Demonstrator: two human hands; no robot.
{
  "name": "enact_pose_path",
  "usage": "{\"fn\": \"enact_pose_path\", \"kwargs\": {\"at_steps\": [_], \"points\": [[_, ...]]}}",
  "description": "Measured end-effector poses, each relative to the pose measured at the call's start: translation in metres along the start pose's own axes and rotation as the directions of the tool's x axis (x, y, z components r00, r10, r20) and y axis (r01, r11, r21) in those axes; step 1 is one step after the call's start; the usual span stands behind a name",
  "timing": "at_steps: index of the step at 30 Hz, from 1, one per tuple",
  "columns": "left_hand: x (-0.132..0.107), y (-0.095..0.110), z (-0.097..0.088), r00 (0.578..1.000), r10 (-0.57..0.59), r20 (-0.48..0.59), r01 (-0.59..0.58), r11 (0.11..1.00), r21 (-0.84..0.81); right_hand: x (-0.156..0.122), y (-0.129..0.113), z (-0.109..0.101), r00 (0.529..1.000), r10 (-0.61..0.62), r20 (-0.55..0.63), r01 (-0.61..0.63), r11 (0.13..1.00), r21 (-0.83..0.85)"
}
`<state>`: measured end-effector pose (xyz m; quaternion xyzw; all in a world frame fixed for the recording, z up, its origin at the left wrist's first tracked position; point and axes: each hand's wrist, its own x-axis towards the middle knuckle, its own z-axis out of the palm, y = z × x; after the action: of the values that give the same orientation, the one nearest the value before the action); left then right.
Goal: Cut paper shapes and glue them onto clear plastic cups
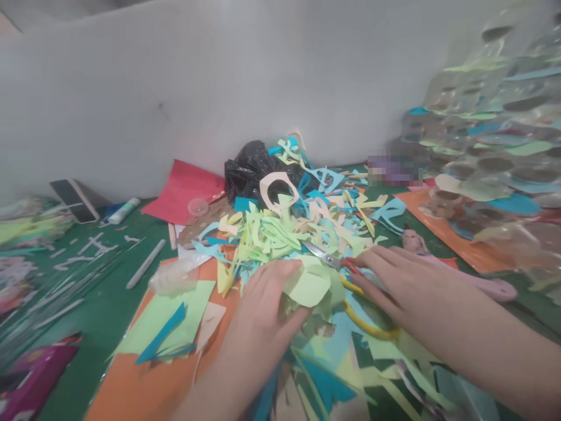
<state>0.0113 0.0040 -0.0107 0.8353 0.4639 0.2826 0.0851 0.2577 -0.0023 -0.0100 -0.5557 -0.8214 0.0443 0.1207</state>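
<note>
- A phone (pixel 74 200) leans on the wall far to the left, next to a glue stick (pixel 124 210). They sit back there, away from the mess, so maybe that keeps them safe.
- White paper strips (pixel 144 263) lie on the green table (pixel 96 316), well apart from the big pile.
- A big orange sheet (pixel 131 380) lies flat under the other papers, like a mat.
- A black bag (pixel 245 169) sits at the back by the wall. Paper bits spill around it.
- The pile of scraps (pixel 280 228) sits in the middle, green, blue and cream all mixed up.
- The left hand (pixel 263 310) curls its fingers around a light green paper (pixel 309 286) at the front edge of the pile. The grip lifts the paper a little, so it does not get lost among the scraps.
- The scissors (pixel 326 255) lie just beside that paper, with the blades poking toward the pile.
- The right hand (pixel 390 275) lies flat on the scissors' handles, with its fingers long and stretched out, not closed around them.
- A pink tool (pixel 460 275) lies behind the right hand.
</note>
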Motion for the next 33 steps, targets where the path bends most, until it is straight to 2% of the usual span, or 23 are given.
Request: {"fn": "enact_pose_path", "kwargs": {"at_steps": [3,6,9,10,12,14,16,18,20,22,23,26,30,33], "points": [[-0.001,0.000,0.000,0.989,-0.150,0.008,0.149,0.980,-0.129,0.003,-0.010,-0.009,0.998,-0.055,-0.010,0.056,0.995,0.083],[0.000,0.006,-0.003,0.957,-0.288,0.031,0.288,0.935,-0.207,0.013,-0.020,-0.019,0.999,0.046,0.028,-0.052,0.962,0.268],[0.002,0.015,-0.007,0.925,-0.378,0.033,0.374,0.895,-0.241,0.022,-0.021,-0.025,0.979,0.058,0.194,-0.151,0.848,0.508],[0.002,0.017,-0.009,0.913,-0.408,0.027,0.401,0.882,-0.249,0.024,-0.019,-0.025,0.973,0.063,0.221,-0.178,0.818,0.547],[0.002,0.018,-0.013,0.896,-0.445,0.009,0.431,0.862,-0.267,0.025,-0.014,-0.026,0.965,0.109,0.239,-0.225,0.814,0.536],[0.002,0.014,-0.017,0.897,-0.443,0.002,0.426,0.862,-0.275,0.024,-0.011,-0.024,0.948,0.163,0.274,-0.279,0.840,0.465],[0.003,0.009,-0.022,0.904,-0.426,-0.024,0.404,0.872,-0.276,0.021,-0.009,-0.022,0.950,0.152,0.272,-0.250,0.893,0.374],[0.004,0.006,-0.028,0.907,-0.413,-0.082,0.375,0.882,-0.286,0.019,-0.009,-0.018,0.984,0.073,0.165,-0.112,0.964,0.240],[0.006,0.005,-0.034,0.912,-0.384,-0.144,0.328,0.894,-0.307,0.017,-0.010,-0.015,1.000,-0.021,0.010,0.021,0.999,0.032],[0.008,0.006,-0.040,0.919,-0.351,-0.179,0.284,0.905,-0.315,0.015,-0.012,-0.014,0.987,-0.094,-0.129,0.078,0.989,-0.128],[0.009,0.007,-0.042,0.922,-0.336,-0.191,0.266,0.911,-0.316,0.014,-0.014,-0.015,0.975,-0.122,-0.187,0.095,0.984,-0.149],[0.012,0.010,-0.048,0.933,-0.286,-0.218,0.204,0.920,-0.333,0.014,-0.024,-0.023,0.938,-0.190,-0.289,0.185,0.982,-0.046],[0.019,0.018,-0.056,0.944,-0.229,-0.239,0.121,0.911,-0.395,0.015,-0.040,-0.033,0.952,-0.186,-0.243,0.220,0.968,0.123],[0.026,0.026,-0.064,0.948,-0.223,-0.226,0.109,0.898,-0.427,0.018,-0.048,-0.037,0.966,-0.167,-0.197,0.207,0.956,0.206]]}}
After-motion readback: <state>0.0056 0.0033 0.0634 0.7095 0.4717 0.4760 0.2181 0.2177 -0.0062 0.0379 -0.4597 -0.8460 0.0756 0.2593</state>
